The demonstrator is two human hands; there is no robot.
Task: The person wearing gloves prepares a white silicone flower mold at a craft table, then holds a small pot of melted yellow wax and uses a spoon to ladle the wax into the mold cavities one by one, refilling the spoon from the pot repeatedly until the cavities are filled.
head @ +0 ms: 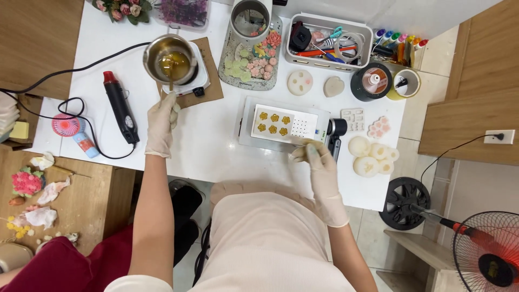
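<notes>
Fingers (pixel 168 105) of left gloved hand (pixel 161 123) clenched on a stirring stick (pixel 171 75) dipped into amber liquid in the small steel pot (pixel 168 58). Right gloved hand (pixel 319 162) pinching something small, not identifiable, beside the white flower mould tray (pixel 284 125) on the white desk (pixel 216 146).

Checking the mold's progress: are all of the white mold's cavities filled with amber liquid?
No, the white mold has five flower cavities filled with amber liquid on its left, while small holes on its right look unfilled.
</notes>
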